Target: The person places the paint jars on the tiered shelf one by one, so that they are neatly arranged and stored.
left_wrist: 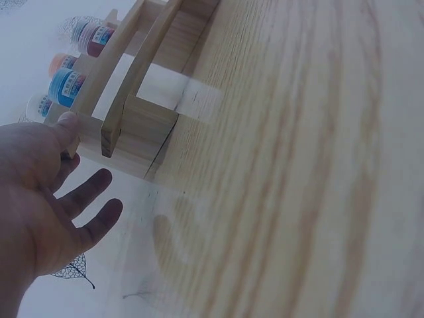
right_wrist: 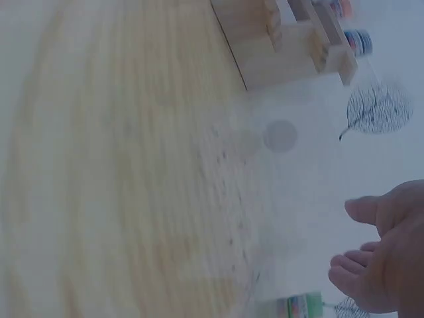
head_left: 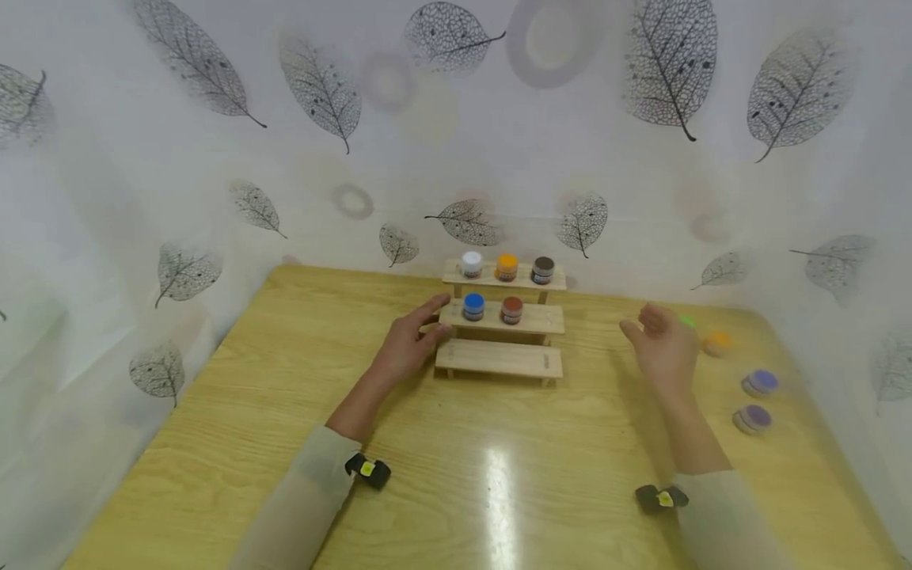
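Observation:
A three-tier wooden stand (head_left: 499,360) carries small paint jars. White (head_left: 472,264), orange (head_left: 507,267) and dark brown (head_left: 543,271) jars stand on its top tier; a blue jar (head_left: 473,307) and a red-brown jar (head_left: 511,310) are on the middle one. My left hand (head_left: 404,344) holds the left end of the middle tier between thumb and forefinger, the other fingers spread in the left wrist view. My right hand (head_left: 663,352), loosely curled around nothing, is right of the stand. It partly hides a green-lidded jar (right_wrist: 301,305) in the head view.
At the table's right side are an orange jar (head_left: 716,343), a blue-violet jar (head_left: 760,383) and a purple jar (head_left: 752,419). A white leaf-patterned cloth (head_left: 321,198) hangs behind and beside the wooden table (head_left: 427,475).

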Available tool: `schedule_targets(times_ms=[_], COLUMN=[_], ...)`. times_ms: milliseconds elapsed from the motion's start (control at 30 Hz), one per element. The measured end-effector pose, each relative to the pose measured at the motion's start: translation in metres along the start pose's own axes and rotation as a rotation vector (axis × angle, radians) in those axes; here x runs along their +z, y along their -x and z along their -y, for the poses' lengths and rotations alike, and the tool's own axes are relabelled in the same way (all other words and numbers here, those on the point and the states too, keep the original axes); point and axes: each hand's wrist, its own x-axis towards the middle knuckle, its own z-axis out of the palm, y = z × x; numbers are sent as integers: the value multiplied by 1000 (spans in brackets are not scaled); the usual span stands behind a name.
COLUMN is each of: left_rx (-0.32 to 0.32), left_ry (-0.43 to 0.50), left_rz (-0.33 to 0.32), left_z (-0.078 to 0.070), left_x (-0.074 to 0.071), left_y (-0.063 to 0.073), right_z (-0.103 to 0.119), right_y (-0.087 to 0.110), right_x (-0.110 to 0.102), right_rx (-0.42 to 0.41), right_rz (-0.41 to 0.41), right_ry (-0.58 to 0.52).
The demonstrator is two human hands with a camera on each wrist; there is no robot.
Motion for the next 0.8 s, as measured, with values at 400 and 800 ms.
schedule_targets(times_ms=[400,800], left_rx=[-12,-11], left_ry=[-5,-2], left_rz=[-2,6], left_z=[-4,-2], left_x=[0,1], left_y=[-2,-1], right_z=[-33,-56], right_y=[-16,-26], right_x=[-34,-36], right_rx=[182,318], right_rz=[-211,-191], right_ry=[45,18])
